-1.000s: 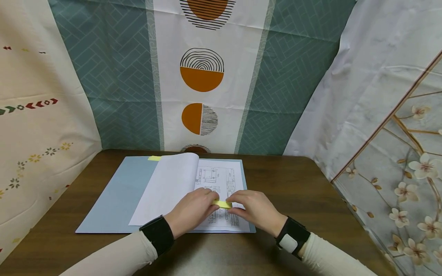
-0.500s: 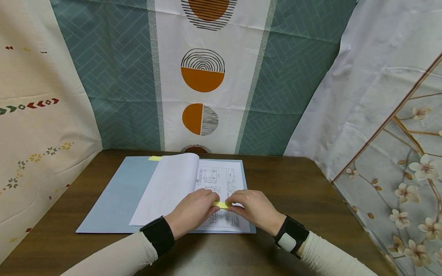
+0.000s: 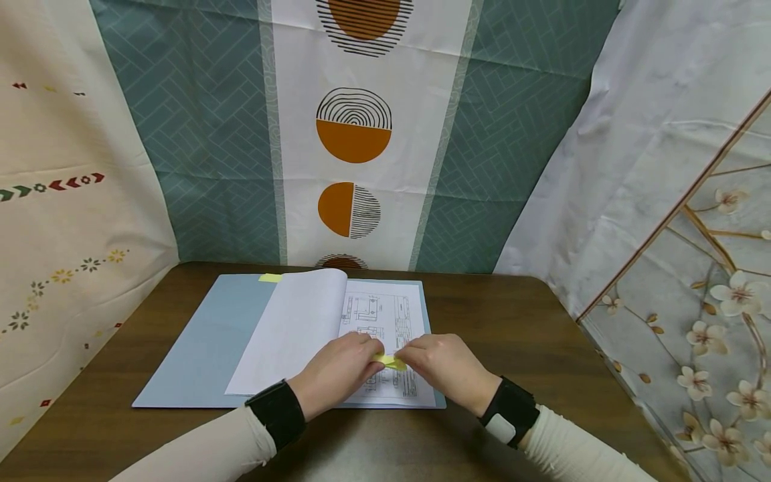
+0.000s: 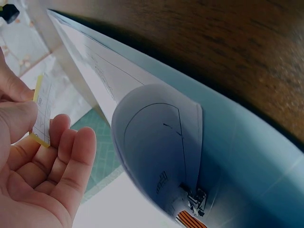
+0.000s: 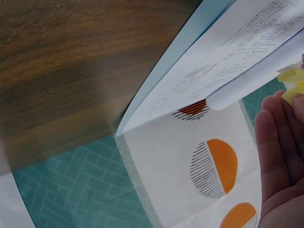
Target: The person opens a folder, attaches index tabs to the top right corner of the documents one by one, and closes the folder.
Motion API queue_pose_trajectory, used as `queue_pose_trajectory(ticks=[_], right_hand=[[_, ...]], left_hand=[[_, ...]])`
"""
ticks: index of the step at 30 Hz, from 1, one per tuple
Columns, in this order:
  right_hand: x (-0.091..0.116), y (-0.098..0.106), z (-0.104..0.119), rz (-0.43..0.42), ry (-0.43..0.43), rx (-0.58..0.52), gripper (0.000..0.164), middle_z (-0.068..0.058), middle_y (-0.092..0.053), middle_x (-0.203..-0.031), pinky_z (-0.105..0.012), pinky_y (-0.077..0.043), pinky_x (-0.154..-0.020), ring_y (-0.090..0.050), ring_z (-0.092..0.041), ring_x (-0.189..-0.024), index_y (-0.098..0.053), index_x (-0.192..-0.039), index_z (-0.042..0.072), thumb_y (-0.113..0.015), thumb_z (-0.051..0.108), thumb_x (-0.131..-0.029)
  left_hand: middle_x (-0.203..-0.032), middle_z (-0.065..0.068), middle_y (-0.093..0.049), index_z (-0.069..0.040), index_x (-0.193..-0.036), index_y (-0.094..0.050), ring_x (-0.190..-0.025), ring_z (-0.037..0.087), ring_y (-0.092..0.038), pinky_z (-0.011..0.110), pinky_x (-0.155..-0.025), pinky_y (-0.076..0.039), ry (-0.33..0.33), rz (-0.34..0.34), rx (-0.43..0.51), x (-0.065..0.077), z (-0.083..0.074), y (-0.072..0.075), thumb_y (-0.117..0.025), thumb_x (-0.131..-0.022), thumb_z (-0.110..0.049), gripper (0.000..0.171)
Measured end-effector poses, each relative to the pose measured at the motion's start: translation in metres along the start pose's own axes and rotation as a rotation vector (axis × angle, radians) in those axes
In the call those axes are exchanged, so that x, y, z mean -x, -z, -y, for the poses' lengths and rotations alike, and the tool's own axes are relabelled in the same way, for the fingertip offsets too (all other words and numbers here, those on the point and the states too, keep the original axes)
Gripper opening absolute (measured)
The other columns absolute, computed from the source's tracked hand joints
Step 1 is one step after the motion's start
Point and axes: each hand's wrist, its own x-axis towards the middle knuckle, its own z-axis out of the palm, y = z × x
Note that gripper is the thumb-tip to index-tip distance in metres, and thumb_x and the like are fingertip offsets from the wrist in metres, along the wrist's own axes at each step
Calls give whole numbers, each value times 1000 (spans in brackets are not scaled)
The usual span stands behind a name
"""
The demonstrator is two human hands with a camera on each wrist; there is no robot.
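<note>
A small yellow sticky note pad (image 3: 391, 362) is held between both hands over an open blue folder (image 3: 195, 355). My left hand (image 3: 340, 368) pinches its left end; in the left wrist view the pad (image 4: 42, 109) shows a printed pale face and a yellow edge. At the other end, my right hand (image 3: 448, 365) pinches the yellow paper, its fingertips close together. There the yellow sheets (image 5: 292, 78) look parted and bent in the right wrist view. Beneath the hands lies a page with technical drawings (image 3: 412, 301), and a turned-over white page (image 3: 289, 328) curls to the left.
One yellow sticky tab (image 3: 270, 277) shows at the folder's top edge. A metal clip (image 4: 195, 199) holds the pages at the fold. The brown wooden table (image 3: 482, 308) extends around the folder, with patterned cloths (image 3: 235, 134) hanging behind and at both sides.
My right fingers have closed in and turned slightly at the pad's right end, which is now bent and split apart. The left hand has barely moved.
</note>
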Motion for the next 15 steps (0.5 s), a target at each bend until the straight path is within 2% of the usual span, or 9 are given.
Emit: queue_pose_trajectory(ticks=[15], right_hand=[[-2, 3, -2, -25, -67, -99, 23, 15, -73, -94, -17, -49, -81, -66, 1, -85, -80, -100, 24, -84, 20, -78]], left_hand=[[-97, -7, -67, -17, -108, -70, -85, 9, -55, 25, -81, -49, -27, -22, 20, 1, -1, -4, -75, -88, -33, 26]])
